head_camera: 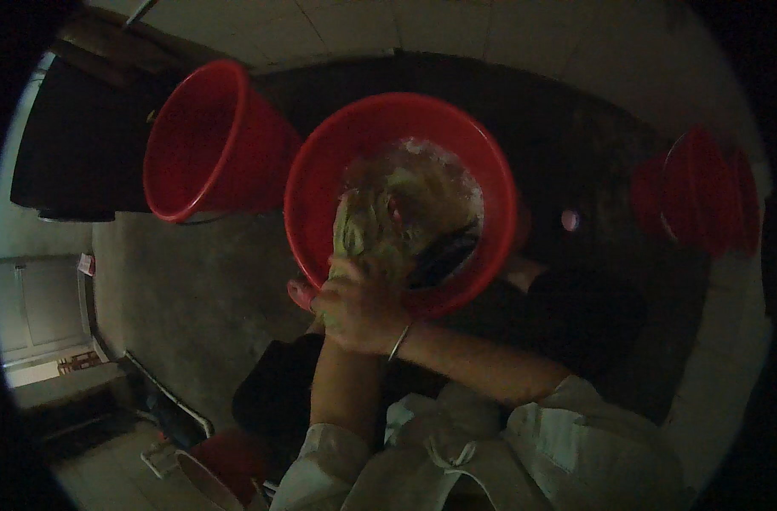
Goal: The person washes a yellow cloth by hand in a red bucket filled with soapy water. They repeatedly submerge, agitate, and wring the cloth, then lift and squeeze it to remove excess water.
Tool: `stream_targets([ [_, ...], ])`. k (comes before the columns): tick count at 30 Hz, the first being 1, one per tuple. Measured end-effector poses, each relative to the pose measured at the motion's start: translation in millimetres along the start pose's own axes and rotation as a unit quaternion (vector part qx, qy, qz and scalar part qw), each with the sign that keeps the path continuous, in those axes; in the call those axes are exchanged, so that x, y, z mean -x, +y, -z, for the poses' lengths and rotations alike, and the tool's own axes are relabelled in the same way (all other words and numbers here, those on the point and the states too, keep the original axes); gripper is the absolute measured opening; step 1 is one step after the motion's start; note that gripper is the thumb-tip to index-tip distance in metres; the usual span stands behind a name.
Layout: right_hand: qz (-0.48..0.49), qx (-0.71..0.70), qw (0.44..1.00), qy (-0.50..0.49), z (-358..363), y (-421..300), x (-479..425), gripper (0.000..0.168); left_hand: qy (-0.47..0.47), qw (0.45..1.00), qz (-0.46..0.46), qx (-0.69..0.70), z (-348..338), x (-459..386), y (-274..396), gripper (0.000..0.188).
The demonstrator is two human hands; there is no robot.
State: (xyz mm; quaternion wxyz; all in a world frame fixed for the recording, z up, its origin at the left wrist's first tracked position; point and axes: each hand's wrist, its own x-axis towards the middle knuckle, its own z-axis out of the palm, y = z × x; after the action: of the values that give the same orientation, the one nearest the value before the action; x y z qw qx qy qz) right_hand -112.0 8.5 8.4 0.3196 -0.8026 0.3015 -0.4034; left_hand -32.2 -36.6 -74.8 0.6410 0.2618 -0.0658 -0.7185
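Note:
In front of me stands a red plastic bucket [495, 160] with sudsy water [420, 153] in it. A yellowish-green wet cloth [353, 223] rises from the water toward the near left rim. My right hand [369, 310], with a thin bangle at the wrist, is closed around this cloth over that rim. Beneath it my left hand [337, 335] is mostly hidden, so its grip does not show. A dark cloth [444, 259] lies in the water on the near right side. Dim light and blur hide finer detail.
Another red bucket [260, 147] stands tilted in view at the left, beside a large dark block-like object [75, 140]. Red buckets [695, 191] are at the far right. A small pale round thing [570, 220] is on the floor. A red container [228, 466] sits at the lower left.

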Motion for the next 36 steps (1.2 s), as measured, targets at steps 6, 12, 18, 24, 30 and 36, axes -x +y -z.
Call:
stream_targets([
  [6, -0.327, 0.076, 0.933, 0.129, 66, 108, -49, 0.027, 0.062, 0.997, 0.044, 0.016, -28, 9, -29, 0.046],
  [12, -0.001, -0.001, 1.000, -0.013, 3, 25, -26, 0.026, 0.051, 0.869, -0.320, -0.375, 12, 1, -11, 0.038],
  [18, -0.220, 0.315, 0.916, -0.112, 60, 87, -33, 0.038, 0.110, 0.986, 0.042, -0.120, -43, 17, 23, 0.034],
  [24, -0.082, 0.314, 0.933, -0.155, 110, 143, -14, 0.053, 0.069, 0.922, 0.016, -0.380, -110, 48, 37, 0.043],
  [30, -0.218, 0.116, 0.930, -0.273, 87, 143, -19, 0.048, -0.038, 0.939, 0.082, -0.332, -100, 46, 65, 0.051],
  [36, -0.390, -0.207, 0.897, 0.011, 111, 182, -28, 0.049, 0.126, 0.879, 0.009, -0.459, -84, 20, 53, 0.040],
])
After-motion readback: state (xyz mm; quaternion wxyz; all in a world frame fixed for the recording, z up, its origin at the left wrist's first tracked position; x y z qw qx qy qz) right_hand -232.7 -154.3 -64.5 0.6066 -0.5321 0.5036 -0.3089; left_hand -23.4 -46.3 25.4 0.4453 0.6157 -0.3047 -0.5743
